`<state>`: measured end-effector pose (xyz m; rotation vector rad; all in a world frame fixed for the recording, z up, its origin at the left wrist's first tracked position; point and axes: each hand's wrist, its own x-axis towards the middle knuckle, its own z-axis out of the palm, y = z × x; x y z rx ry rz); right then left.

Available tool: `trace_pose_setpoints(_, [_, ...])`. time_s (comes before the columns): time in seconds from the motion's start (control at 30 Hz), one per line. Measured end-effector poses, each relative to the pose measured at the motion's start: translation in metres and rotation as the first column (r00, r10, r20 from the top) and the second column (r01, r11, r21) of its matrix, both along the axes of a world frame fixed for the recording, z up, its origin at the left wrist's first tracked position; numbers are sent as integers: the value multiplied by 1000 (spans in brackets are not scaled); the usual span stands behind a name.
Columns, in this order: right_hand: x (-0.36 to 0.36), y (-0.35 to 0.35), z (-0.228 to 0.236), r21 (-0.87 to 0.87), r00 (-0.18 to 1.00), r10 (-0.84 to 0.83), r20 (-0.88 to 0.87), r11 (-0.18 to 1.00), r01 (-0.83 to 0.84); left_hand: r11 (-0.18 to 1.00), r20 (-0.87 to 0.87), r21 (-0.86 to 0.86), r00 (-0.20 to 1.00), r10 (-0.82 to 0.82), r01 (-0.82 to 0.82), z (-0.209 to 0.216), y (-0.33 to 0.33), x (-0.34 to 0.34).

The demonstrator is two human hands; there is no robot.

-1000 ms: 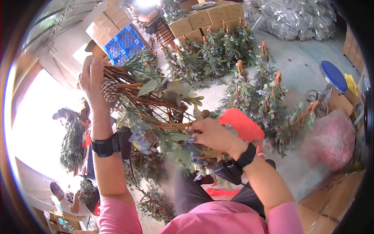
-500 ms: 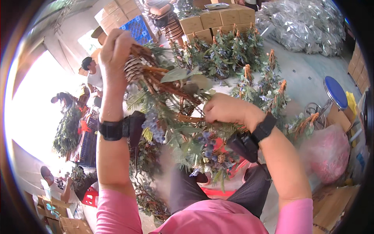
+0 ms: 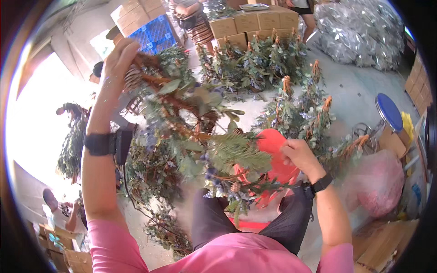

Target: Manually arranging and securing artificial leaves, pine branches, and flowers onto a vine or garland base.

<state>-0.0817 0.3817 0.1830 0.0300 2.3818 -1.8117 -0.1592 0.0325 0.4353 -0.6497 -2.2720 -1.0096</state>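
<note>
My left hand [image 3: 120, 57] is raised at the upper left, its fingers wrapped round the twig end of a wreath [image 3: 189, 145]. The wreath has brown vines, green leaves, fern-like sprigs, blue berries and a pine cone [image 3: 132, 78] close to that hand. It hangs tilted in front of me, over my lap. My right hand [image 3: 301, 157] is at the wreath's lower right side with curled fingers, beside a red sheet-like thing [image 3: 273, 150]. What those fingers hold, if anything, is hidden. Both wrists wear black straps with small black devices.
Several similar wreaths stand on the floor ahead [image 3: 255, 63] and to the right [image 3: 314, 109]. More greenery [image 3: 152, 177] lies at my left. A blue round stool [image 3: 389, 112], a pink plastic bag [image 3: 382, 182], cardboard boxes [image 3: 248, 22] and a clear plastic heap [image 3: 359, 34] surround this. Other people are nearby.
My left hand has moved left with the wreath. My right hand has left the wreath's middle and moved right and down. The red thing shows more now. A person's legs appear at the back.
</note>
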Motion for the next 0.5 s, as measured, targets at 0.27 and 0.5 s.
trace_pose_setpoints(0.27, [64,-123,86,272,492,154,-857,946,177,997,-45,-6,996,81,-81,-5,-14,37])
trace_pose_setpoints(0.5, [62,-128,21,103,616,199,-763,977,-188,998,44,5,997,60,-60,-13,-55,45])
